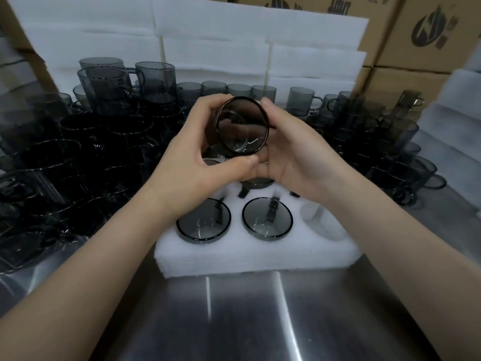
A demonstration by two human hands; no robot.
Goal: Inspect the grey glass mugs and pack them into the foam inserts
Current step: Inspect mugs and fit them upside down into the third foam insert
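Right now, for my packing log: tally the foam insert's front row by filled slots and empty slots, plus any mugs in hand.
Filled front-row slots: 2 (left mug, middle mug)
Empty front-row slots: 1 (right slot)
Mugs in hand: 1 (held mug, gripped by left hand and right hand)
Total: 4

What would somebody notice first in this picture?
Two hands in the middle: the left hand and the right hand hold up a grey glass mug, one round end facing the camera. Just below lies a white foam insert with mugs in its holes, and dark mugs crowd the table on the left.
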